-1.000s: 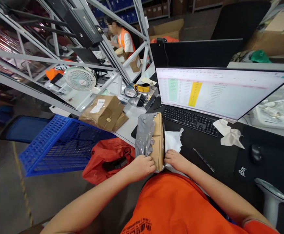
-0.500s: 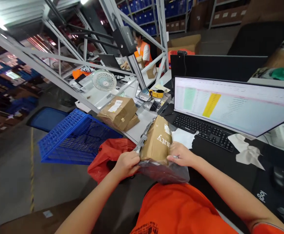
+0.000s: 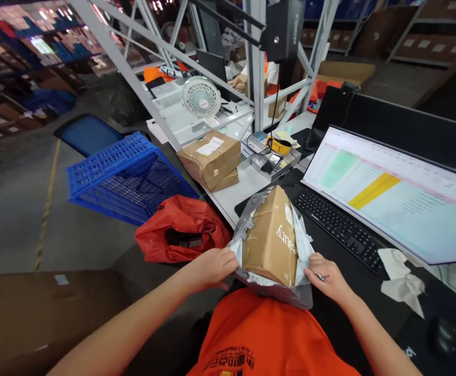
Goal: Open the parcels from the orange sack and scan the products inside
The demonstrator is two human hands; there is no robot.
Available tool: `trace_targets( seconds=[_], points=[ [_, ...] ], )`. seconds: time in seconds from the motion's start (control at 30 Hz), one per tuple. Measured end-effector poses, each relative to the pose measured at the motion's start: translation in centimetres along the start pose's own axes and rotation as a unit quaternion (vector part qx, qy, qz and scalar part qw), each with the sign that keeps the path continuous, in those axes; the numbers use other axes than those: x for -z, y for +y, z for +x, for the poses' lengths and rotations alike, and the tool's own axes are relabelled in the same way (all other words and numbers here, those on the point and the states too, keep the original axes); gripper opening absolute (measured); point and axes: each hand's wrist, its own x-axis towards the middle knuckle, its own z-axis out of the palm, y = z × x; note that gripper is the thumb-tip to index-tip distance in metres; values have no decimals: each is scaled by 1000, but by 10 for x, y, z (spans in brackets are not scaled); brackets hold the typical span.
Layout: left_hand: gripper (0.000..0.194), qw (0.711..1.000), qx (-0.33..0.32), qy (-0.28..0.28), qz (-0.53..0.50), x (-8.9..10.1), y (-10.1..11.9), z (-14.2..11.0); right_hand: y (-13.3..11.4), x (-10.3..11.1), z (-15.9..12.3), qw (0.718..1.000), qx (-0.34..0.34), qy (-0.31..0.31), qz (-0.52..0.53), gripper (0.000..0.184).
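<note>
"what are your hands doing?"
"your left hand (image 3: 211, 269) is clasping the torn grey mailer (image 3: 275, 295) with curved fingers (image 3: 231, 263), and your right hand (image 3: 326, 277) is pinching its edge narrowly."
"where's the cardboard parcel (image 3: 269, 245)?"
"it's lying inside the mailer, just over the surface (image 3: 231, 198) edge."

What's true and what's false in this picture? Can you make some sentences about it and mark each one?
1. The left hand and the right hand are on a torn grey mailer around a brown cardboard box. True.
2. The blue plastic crate sits on the keyboard. False: it is off the desk, away from the keyboard.
3. The monitor shows a spreadsheet with a yellow patch. True.
4. The red bag lies next to the right hand. False: it is nearer the left hand.
</note>
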Motion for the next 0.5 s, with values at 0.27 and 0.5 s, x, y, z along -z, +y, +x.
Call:
trace_targets(
  seconds=[0.27,0.5],
  points=[
    [15,995,-33,22,89,2,-12,21,-5,1,2,995,-36,-78,-41,38],
    [28,983,-140,44,113,16,-11,44,-13,-9,2,965,-102,-233,-68,27]
  ],
)
